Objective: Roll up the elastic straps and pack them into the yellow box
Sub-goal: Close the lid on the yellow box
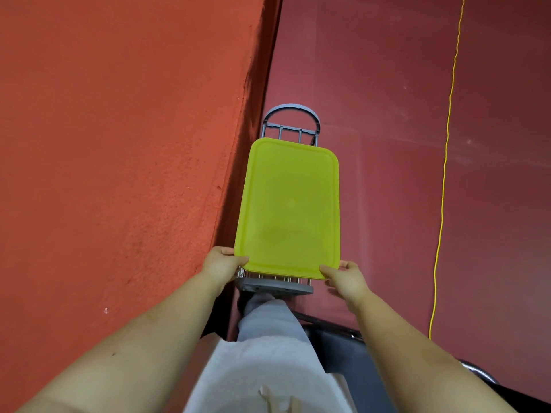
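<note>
Pinching the yellow lid (pixel 288 208) at its 2 near corners: left hand (pixel 222 265), right hand (pixel 346 278).

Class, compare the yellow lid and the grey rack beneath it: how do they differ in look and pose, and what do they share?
The lid is a solid, flat, bright yellow sheet; the rack is grey, built of open bars with a curved end. The left hand and right hand hold the lid by its near corners; neither hand's grip is on the rack. The lid lies above the rack, hiding most of it. Both run lengthwise away from the person.
</note>
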Tool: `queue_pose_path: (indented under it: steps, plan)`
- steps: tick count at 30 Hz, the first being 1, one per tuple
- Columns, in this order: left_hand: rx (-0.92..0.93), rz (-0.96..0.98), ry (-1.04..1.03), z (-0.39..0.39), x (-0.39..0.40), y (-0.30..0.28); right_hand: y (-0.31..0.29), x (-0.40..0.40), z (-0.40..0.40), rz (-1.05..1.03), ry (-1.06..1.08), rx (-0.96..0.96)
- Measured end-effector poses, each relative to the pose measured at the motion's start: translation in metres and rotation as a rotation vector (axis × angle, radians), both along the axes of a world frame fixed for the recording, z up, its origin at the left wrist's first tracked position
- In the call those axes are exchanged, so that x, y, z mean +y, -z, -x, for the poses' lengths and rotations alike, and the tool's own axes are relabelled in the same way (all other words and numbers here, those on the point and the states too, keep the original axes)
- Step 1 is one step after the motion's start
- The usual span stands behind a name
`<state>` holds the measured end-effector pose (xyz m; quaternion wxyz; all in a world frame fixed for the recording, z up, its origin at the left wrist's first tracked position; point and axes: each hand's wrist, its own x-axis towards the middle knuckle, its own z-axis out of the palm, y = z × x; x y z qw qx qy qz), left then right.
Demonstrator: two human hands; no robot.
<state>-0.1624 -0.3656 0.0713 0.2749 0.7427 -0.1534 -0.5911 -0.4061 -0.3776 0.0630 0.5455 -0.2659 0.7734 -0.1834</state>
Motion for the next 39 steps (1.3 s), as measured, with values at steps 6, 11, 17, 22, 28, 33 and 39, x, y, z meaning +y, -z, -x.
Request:
queue_pose_path:
  steps: [6, 11, 17, 22, 28, 33, 39]
  plan:
    - [-0.269, 0.159, 0.208, -0.009, -0.045, -0.002, -0.012, -0.053, -0.009, 0.160, -0.359, 0.308]
    - [-0.277, 0.184, 0.180, -0.010, -0.101, -0.001, -0.007, -0.116, -0.014, 0.184, -0.168, 0.291]
    - [-0.143, 0.090, 0.213, -0.019, -0.138, 0.007, 0.010, -0.150, 0.000, 0.124, 0.055, 0.084]
    - [-0.097, 0.120, 0.262, -0.029, -0.171, 0.010, 0.004, -0.170, 0.001, 0.096, 0.065, -0.049]
    - [-0.043, 0.265, 0.189, -0.014, -0.239, 0.007, 0.001, -0.247, -0.021, 0.271, -0.012, 0.035]
    - [-0.068, 0.239, 0.202, -0.001, -0.269, 0.019, 0.012, -0.271, -0.025, 0.236, -0.050, 0.033]
    - [-0.279, 0.243, 0.322, 0.004, -0.279, 0.032, 0.026, -0.277, -0.025, 0.255, -0.091, 0.079]
